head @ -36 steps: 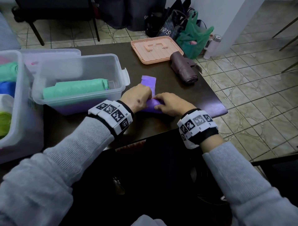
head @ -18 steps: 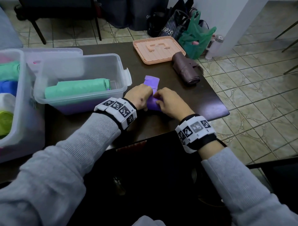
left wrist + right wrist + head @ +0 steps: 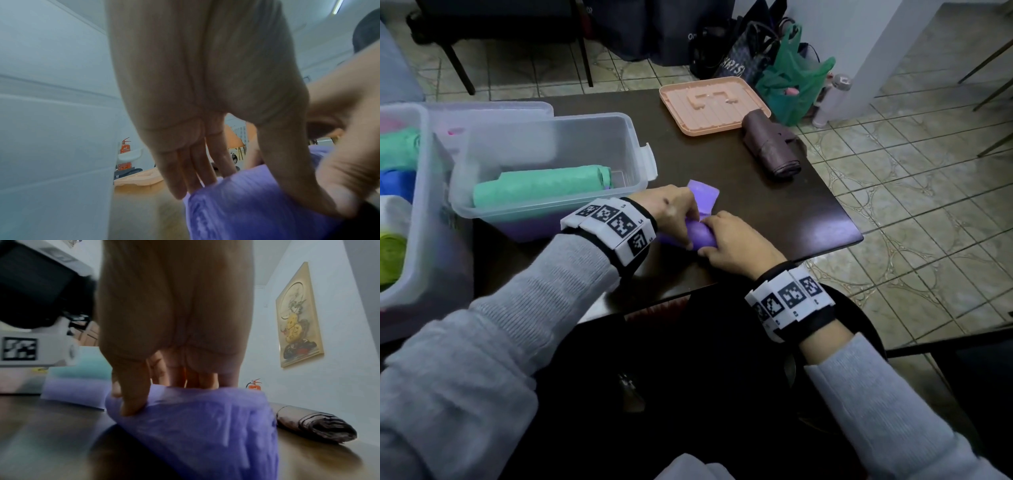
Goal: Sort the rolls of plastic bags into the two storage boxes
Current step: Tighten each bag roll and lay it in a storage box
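Both hands, L point(image 3: 674, 210) & R point(image 3: 736, 245), grip purple roll point(image 3: 702, 236) on table point(image 3: 774, 205).

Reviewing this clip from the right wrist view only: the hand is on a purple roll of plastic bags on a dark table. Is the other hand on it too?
Observer: Yes. In the head view the left hand grips the purple roll of plastic bags right beside the right hand.
Operator: Is it fully rolled up?
Observer: No. A flat purple tail lies unrolled on the dark table beyond the hands.
Operator: I see one clear box. Where is the second?
Observer: A second clear plastic storage box stands at the far left, holding a green roll and a blue roll, among others.
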A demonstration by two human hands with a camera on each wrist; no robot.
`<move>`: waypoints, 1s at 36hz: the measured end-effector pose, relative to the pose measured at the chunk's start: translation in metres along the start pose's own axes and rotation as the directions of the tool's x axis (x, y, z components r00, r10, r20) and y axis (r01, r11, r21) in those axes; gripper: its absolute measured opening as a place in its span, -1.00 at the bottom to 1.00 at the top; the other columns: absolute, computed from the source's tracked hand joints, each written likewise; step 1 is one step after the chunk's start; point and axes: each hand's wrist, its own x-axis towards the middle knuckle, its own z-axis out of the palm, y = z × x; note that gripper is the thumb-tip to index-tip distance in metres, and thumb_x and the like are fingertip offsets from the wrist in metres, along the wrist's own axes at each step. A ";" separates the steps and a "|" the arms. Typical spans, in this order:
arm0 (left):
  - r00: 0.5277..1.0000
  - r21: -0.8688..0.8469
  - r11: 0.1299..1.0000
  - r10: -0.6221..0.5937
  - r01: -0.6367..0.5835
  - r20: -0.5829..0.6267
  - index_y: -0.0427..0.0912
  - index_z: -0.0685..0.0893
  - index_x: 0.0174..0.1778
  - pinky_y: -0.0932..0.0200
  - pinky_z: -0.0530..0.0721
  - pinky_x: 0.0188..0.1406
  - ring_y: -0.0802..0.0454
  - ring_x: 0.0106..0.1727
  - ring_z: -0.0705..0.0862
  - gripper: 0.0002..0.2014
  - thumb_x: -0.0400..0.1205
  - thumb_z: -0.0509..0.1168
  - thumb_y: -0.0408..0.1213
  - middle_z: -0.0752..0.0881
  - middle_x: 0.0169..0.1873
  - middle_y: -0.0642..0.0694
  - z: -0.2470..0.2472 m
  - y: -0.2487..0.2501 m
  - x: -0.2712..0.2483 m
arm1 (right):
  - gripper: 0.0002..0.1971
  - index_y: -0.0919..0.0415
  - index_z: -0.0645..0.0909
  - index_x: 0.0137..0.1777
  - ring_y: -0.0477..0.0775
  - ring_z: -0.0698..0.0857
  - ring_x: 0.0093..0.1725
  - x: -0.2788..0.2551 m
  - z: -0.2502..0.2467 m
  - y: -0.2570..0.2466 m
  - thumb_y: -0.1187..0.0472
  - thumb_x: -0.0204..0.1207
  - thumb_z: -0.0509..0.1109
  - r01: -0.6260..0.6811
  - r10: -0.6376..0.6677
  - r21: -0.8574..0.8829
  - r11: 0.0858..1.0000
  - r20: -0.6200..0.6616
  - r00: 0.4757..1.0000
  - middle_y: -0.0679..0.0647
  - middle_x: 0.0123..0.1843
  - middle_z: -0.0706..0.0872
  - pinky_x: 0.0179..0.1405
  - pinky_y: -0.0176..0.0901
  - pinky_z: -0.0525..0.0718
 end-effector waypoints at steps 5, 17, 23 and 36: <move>0.994 -0.011 1.000 0.002 -0.004 -0.112 -0.11 0.55 0.35 0.07 0.47 0.21 -0.11 0.36 0.42 -0.29 0.28 0.62 -0.13 0.51 0.27 -0.17 0.012 0.000 -0.003 | -0.55 0.13 0.48 0.44 0.16 0.45 0.30 0.008 -0.015 0.008 0.06 0.56 0.34 -0.016 0.004 0.077 0.997 0.163 0.987 0.20 0.28 0.44 0.32 -0.06 0.39; 0.993 -0.025 1.000 0.009 -0.012 -0.120 -0.13 0.68 0.26 0.00 0.62 0.13 -0.15 0.17 0.63 -0.52 0.40 0.54 -0.27 0.66 0.17 -0.19 0.001 0.002 -0.001 | -0.48 0.15 0.39 0.53 0.00 0.50 0.41 0.024 -0.026 0.026 0.06 0.59 0.35 -0.079 0.011 0.266 0.961 0.249 0.968 0.03 0.46 0.52 0.34 -0.29 0.36; 0.998 -0.006 1.000 -0.022 0.021 -0.061 -0.18 0.69 0.21 -0.01 0.64 0.09 -0.17 0.12 0.64 -0.67 0.52 0.39 -0.27 0.70 0.11 -0.22 0.000 0.003 0.004 | -0.65 0.22 0.47 0.29 0.16 0.51 0.30 0.020 -0.010 0.023 0.21 0.52 0.36 0.040 -0.026 0.263 0.964 -0.057 0.998 0.20 0.24 0.53 0.38 -0.09 0.42; 0.957 -0.134 0.991 -0.022 -0.018 -0.288 -0.14 0.66 0.29 0.09 0.46 0.24 -0.17 0.29 0.56 -0.63 0.54 0.40 -0.30 0.61 0.22 -0.23 0.010 -0.007 0.004 | -0.48 0.21 0.41 0.42 0.23 0.51 0.32 0.017 0.003 0.007 0.12 0.49 0.43 -0.008 -0.005 -0.079 0.997 -0.161 0.987 0.18 0.30 0.55 0.26 0.04 0.44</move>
